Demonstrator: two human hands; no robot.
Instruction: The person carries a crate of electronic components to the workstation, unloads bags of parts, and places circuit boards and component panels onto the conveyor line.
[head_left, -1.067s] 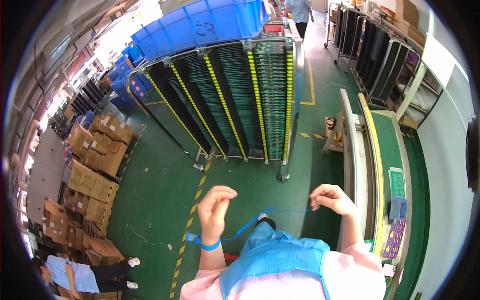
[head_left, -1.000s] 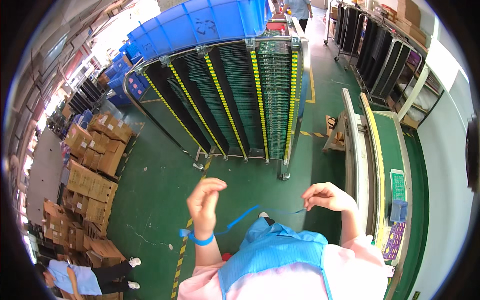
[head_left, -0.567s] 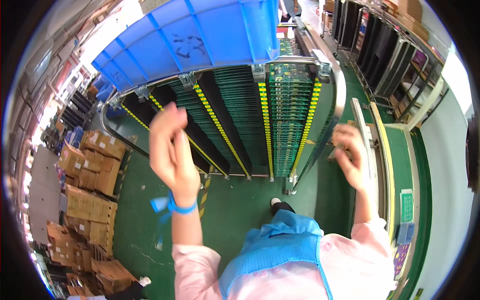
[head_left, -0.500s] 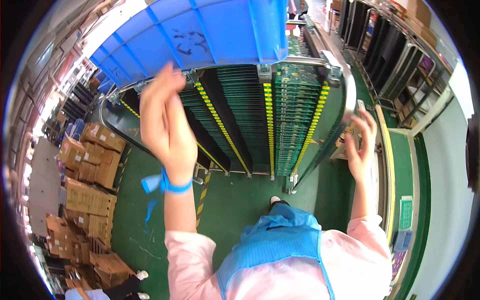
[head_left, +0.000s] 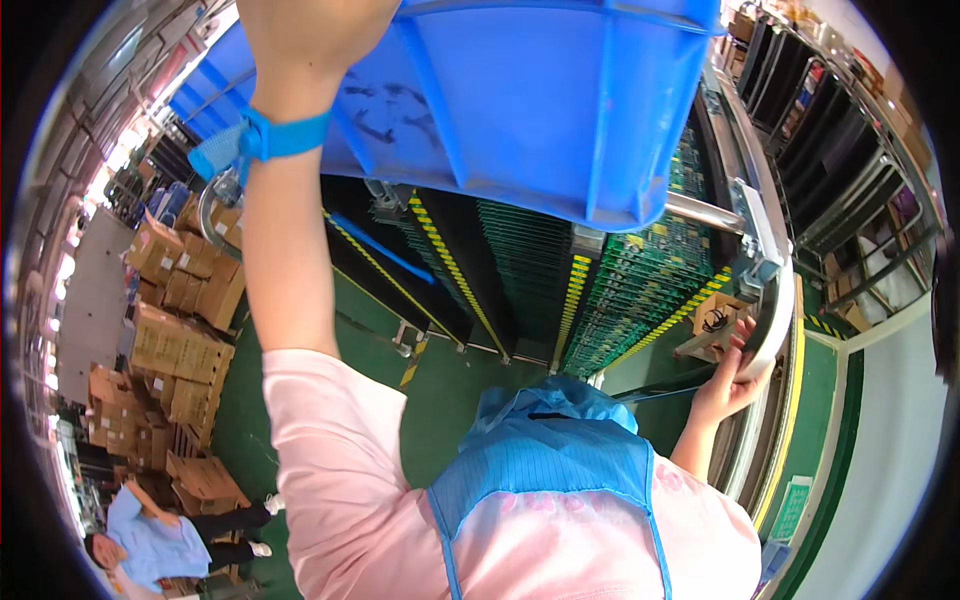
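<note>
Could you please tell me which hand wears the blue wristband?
The left hand, seen against the big blue bin: the blue wristband circles its wrist; the right hand shows no wristband.

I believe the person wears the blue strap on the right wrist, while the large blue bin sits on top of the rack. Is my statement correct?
Not entirely. The blue strap is on the person's left wrist, not the right, as the head view shows. The large blue bin does sit on top of the rack.
</note>
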